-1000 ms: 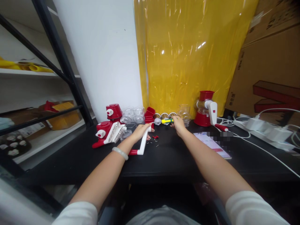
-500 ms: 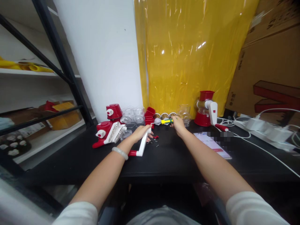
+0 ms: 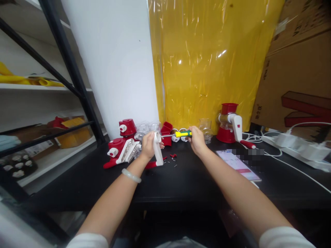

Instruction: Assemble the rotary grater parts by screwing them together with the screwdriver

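My left hand [image 3: 148, 144] is closed around the upper end of a white crank handle [image 3: 158, 151], whose red grip [image 3: 151, 165] hangs low near the tabletop. In my right hand [image 3: 197, 139] is a screwdriver with a yellow and green handle [image 3: 183, 133], held level. Its metal shaft points left and its tip reaches the top end of the crank; whether it sits in a screw I cannot tell. Below, small screws [image 3: 175, 165] and little red pieces [image 3: 173, 156] lie on the black table [image 3: 181, 187].
Red grater bases [image 3: 127, 127] and white parts [image 3: 128, 151] stand at left. Behind my hands are a red hopper [image 3: 167, 128], drum cutters and clear cups [image 3: 205, 125]. An assembled rotary grater [image 3: 229, 125], phone [image 3: 238, 164] and power strip [image 3: 297, 148] with cables are at right.
The crank handle has turned in my left hand so its top end faces the screwdriver. The screwdriver has moved slightly left with its tip at that end. The view has shifted a little.
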Action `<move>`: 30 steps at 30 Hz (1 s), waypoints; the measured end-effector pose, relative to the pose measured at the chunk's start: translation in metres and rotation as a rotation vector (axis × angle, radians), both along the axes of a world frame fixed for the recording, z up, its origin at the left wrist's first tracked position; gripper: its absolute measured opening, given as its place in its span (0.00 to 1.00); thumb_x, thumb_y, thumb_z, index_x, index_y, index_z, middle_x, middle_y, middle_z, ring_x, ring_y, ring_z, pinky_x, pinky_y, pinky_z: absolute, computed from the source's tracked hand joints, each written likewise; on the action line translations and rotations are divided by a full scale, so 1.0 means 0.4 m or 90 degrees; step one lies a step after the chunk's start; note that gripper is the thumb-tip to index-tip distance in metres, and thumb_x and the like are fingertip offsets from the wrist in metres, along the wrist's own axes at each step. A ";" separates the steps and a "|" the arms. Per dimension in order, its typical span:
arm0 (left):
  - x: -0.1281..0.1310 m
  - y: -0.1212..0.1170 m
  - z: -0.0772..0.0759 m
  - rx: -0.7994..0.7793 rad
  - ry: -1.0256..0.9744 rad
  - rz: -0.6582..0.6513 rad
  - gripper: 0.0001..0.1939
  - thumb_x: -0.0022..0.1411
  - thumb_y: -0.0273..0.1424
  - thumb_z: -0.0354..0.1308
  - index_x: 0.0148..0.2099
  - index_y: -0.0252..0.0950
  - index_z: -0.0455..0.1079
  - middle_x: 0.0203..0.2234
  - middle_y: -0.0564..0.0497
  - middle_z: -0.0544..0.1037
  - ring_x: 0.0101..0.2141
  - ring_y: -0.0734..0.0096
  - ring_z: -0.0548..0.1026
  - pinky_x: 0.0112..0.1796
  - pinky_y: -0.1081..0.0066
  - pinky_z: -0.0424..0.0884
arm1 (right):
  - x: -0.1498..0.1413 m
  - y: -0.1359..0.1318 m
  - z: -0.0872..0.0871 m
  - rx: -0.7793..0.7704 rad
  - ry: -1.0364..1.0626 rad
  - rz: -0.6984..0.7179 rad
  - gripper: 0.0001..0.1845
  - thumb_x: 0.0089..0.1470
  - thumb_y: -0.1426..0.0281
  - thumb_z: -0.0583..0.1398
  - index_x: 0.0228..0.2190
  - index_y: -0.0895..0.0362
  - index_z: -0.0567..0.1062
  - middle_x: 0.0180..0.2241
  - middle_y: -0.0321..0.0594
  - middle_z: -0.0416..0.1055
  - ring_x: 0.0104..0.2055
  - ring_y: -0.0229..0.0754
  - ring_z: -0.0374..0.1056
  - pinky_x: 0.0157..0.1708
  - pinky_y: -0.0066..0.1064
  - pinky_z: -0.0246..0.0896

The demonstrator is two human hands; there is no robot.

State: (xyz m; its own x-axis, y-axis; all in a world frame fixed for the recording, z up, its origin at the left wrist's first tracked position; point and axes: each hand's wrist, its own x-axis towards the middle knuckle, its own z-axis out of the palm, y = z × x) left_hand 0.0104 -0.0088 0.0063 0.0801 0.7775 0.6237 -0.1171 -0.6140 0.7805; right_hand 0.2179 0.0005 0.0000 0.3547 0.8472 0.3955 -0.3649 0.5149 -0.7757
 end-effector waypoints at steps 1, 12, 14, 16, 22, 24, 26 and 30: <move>-0.004 -0.005 -0.001 0.048 0.000 0.006 0.29 0.57 0.59 0.51 0.32 0.36 0.69 0.17 0.51 0.74 0.17 0.66 0.74 0.17 0.69 0.71 | -0.007 -0.011 0.008 0.010 0.003 0.009 0.10 0.42 0.63 0.59 0.20 0.55 0.65 0.18 0.28 0.59 0.16 0.29 0.51 0.15 0.24 0.50; -0.055 0.054 -0.014 0.616 0.149 0.097 0.31 0.59 0.58 0.52 0.54 0.40 0.67 0.44 0.41 0.79 0.44 0.54 0.79 0.43 0.54 0.75 | -0.013 -0.058 0.038 0.039 -0.022 0.031 0.08 0.39 0.65 0.58 0.19 0.54 0.64 0.20 0.30 0.60 0.18 0.31 0.50 0.15 0.25 0.43; -0.063 0.059 -0.010 0.653 0.173 0.091 0.31 0.60 0.56 0.53 0.57 0.42 0.65 0.46 0.41 0.78 0.47 0.53 0.77 0.45 0.52 0.74 | -0.008 -0.055 0.038 0.055 -0.043 0.008 0.08 0.40 0.65 0.58 0.19 0.54 0.63 0.19 0.30 0.59 0.19 0.32 0.51 0.17 0.25 0.45; -0.067 0.060 -0.007 0.672 0.187 0.089 0.31 0.60 0.55 0.54 0.58 0.42 0.64 0.47 0.40 0.78 0.47 0.52 0.77 0.45 0.51 0.74 | -0.003 -0.049 0.035 0.073 -0.072 -0.026 0.08 0.42 0.65 0.57 0.19 0.54 0.63 0.19 0.30 0.59 0.20 0.33 0.52 0.18 0.26 0.47; -0.066 0.053 -0.002 0.682 0.201 0.119 0.32 0.61 0.55 0.53 0.58 0.40 0.64 0.46 0.40 0.78 0.46 0.54 0.78 0.44 0.52 0.74 | 0.010 -0.031 0.021 0.108 -0.128 -0.110 0.07 0.44 0.66 0.56 0.19 0.54 0.63 0.20 0.30 0.61 0.24 0.35 0.57 0.23 0.27 0.51; -0.065 0.050 0.000 0.685 0.200 0.123 0.32 0.61 0.55 0.52 0.58 0.39 0.64 0.45 0.39 0.78 0.46 0.54 0.78 0.43 0.53 0.75 | 0.011 -0.027 0.017 0.117 -0.132 -0.120 0.07 0.45 0.67 0.55 0.19 0.54 0.63 0.20 0.31 0.62 0.24 0.35 0.58 0.25 0.28 0.53; -0.065 0.047 0.002 0.684 0.206 0.128 0.31 0.62 0.54 0.53 0.58 0.38 0.65 0.44 0.38 0.79 0.45 0.53 0.78 0.43 0.52 0.75 | 0.012 -0.025 0.015 0.126 -0.136 -0.124 0.07 0.44 0.67 0.56 0.20 0.54 0.64 0.21 0.31 0.63 0.25 0.36 0.58 0.26 0.28 0.53; -0.065 0.041 0.004 0.681 0.231 0.155 0.31 0.61 0.55 0.51 0.56 0.39 0.67 0.43 0.39 0.79 0.45 0.54 0.78 0.43 0.54 0.75 | 0.014 -0.028 0.015 0.139 -0.136 -0.130 0.05 0.44 0.68 0.56 0.20 0.54 0.65 0.22 0.32 0.64 0.26 0.36 0.59 0.27 0.28 0.54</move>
